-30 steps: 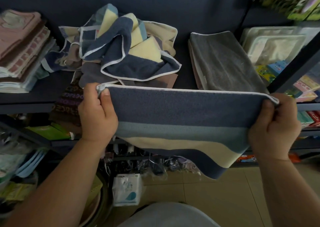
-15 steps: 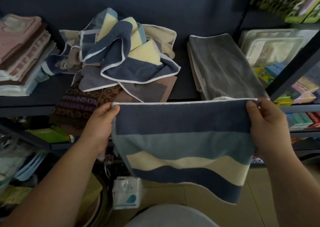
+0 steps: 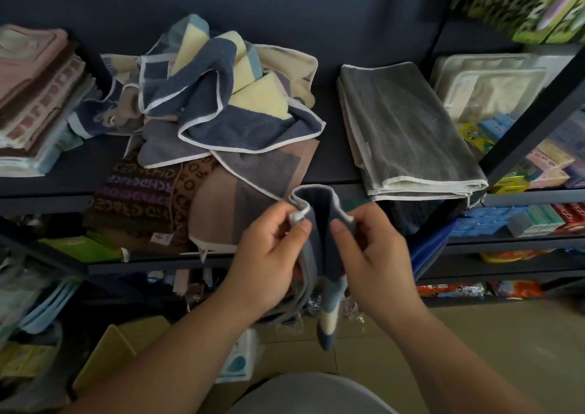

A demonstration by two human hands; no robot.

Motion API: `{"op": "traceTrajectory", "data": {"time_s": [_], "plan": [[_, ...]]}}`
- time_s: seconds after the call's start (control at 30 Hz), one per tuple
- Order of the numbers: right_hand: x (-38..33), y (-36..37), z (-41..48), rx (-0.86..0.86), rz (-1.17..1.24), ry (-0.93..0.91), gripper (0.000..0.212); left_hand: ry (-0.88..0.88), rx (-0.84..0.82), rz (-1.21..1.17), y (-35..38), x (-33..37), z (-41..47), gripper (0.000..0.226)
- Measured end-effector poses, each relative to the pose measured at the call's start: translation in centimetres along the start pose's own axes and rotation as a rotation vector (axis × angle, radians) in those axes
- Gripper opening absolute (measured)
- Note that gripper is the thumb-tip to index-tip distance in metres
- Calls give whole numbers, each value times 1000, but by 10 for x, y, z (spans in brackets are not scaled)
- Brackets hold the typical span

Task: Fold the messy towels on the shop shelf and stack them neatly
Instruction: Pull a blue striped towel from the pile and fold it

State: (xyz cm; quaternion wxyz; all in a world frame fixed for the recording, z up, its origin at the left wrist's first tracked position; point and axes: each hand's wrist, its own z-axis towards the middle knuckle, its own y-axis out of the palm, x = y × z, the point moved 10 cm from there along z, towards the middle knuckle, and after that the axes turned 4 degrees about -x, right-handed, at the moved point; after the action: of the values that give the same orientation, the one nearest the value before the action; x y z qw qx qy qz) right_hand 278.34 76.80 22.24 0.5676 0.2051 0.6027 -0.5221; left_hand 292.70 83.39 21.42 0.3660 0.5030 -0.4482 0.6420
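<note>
1. Taking the view as a clock face, the blue striped towel hangs in the air just below the middle. It is in front of the shelf edge and does not rest on it.
2. The left hand pinches one white-trimmed top corner between thumb and forefinger. Its fingers are curled and pressed on the cloth, not spread.
3. The right hand pinches the other top corner in the same way, and its fingers are closed on the hem.
4. The two hands are near each other but not touching. The top edge bows up in a narrow loop between them, and the rest of the towel dangles toward 6 o'clock.
5. The step in hand looks like a fold in half along the towel's width, with the corners almost met.
6. The next move calls for laying corner on corner so the white trims line up. One hand should then take both layers while the other smooths the hanging part.
7. The messy heap lies at about 11 o'clock on the shelf and seems to hold several more towels to fold.
8. A folded grey towel sits at about 2 o'clock, well apart from the heap. It looks like the likely place for the finished towel, set down squarely so the edges match.
9. A pink and brown stack lies at 9 o'clock.
</note>
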Motion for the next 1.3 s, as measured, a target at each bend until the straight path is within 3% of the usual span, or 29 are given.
{"op": "traceTrajectory", "data": {"time_s": [0.2, 0.33, 0.63, 0.77, 0.97, 1.07, 1.13, 1.2, 1.3], "plan": [[-2, 15, -3, -82, 70, -38, 9, 45, -100, 2, 10, 4, 1, 12], [-1, 16, -5, -93, 151, -48, 16, 42, -75, 47, 7, 3, 2, 13], [3, 19, -9, -58, 119, -96, 3, 135, -78, 261, 10, 14, 2, 10], [3, 24, -11, -99, 142, -124, 26, 144, -111, 215, 10, 16, 2, 16], [-7, 30, -8, -185, 127, -246, 36, 135, -119, 142, 5, 11, 4, 3], [-6, 30, -1, -235, 6, -258, 35, 122, -85, 196, -4, -2, 7, 4], [-13, 17, 6, -161, -190, -328, 32, 128, -104, 208, -7, -6, 8, 4], [-12, 6, 17, -125, -395, -348, 46, 149, -160, 198, -8, -3, 6, 12], [4, 9, 31, -304, -526, -324, 54, 198, -215, 207, -14, 9, 6, 9]]}}
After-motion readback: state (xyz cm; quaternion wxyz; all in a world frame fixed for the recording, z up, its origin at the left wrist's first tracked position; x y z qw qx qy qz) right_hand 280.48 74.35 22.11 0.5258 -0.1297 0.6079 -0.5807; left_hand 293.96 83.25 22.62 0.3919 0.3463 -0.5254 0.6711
